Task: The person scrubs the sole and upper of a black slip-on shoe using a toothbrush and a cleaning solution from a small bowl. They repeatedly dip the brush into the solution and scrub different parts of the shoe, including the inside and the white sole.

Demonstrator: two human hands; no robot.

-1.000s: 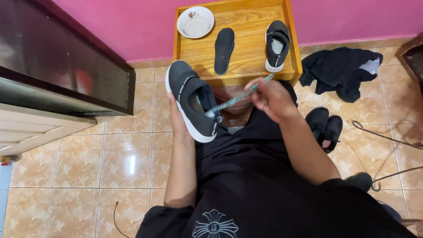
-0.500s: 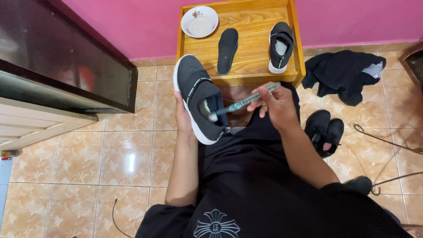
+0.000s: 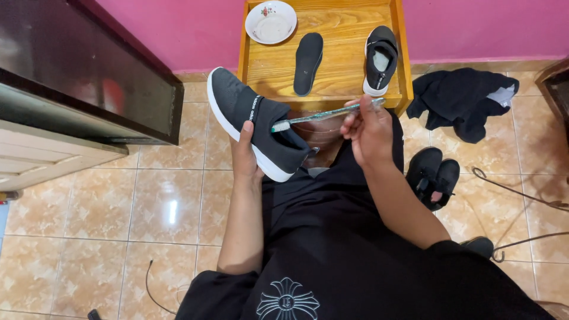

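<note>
Scrubbing is the step in hand: the left hand (image 3: 245,155) grips a dark sneaker (image 3: 256,127) over the lap, and the right hand (image 3: 368,129) pinches a toothbrush (image 3: 323,115), bristles at the collar. Next likely calls for short strokes along the fabric.

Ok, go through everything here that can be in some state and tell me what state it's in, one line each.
left hand: gripping the dark shoe
dark shoe: held up, tilted, sole toward the left
right hand: holding the toothbrush
toothbrush: bristles at the shoe's opening
bowl: upright on the wooden tray, looks empty
insole: lying loose on the tray
second shoe: resting upright on the tray
dark cloth: crumpled on the floor
</note>
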